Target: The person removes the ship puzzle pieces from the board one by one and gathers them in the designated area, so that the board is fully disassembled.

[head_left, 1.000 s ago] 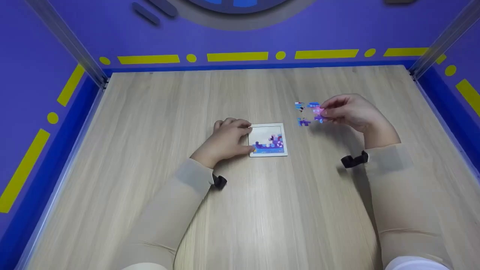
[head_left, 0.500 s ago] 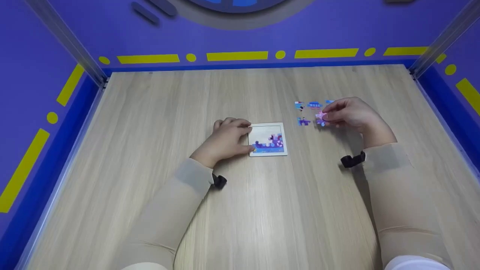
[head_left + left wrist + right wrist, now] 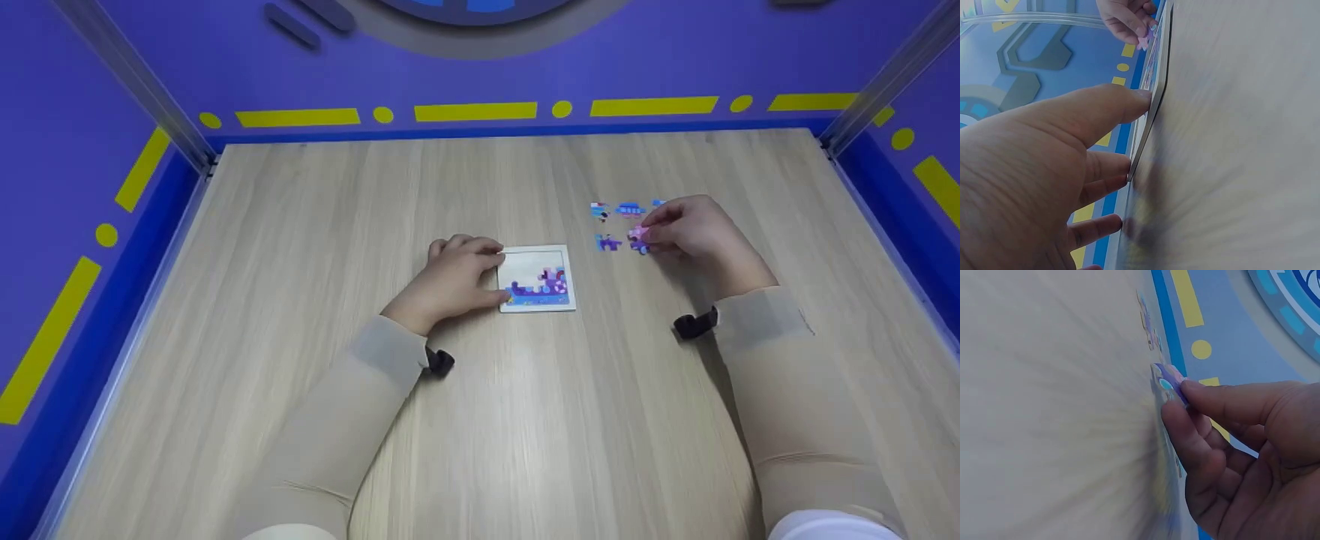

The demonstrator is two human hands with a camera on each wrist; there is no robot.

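Observation:
My left hand (image 3: 450,285) holds the left side of a square white-framed jigsaw puzzle board (image 3: 531,265). In the left wrist view its thumb lies on the board's face and the fingers are at the edge. Several joined pieces (image 3: 537,297) fill the board's lower part and right side. With thumb and fingertips, my right hand (image 3: 697,236) pinches a pink and purple puzzle piece (image 3: 1169,382), seen tilted in the right wrist view. Near it lie a purple piece (image 3: 608,242), a blue piece (image 3: 630,209) and a red, white and blue piece (image 3: 598,210).
Another light blue piece (image 3: 658,202) shows partly behind the right hand. The wooden table (image 3: 375,202) is bounded by blue and purple panels (image 3: 480,82) at the back and sides. A black wrist mount (image 3: 696,325) sits on each sleeve.
My right hand has moved slightly down and left with the pink and purple piece, drawing it away from the other pieces and tilting it. My left hand and the board have stayed still.

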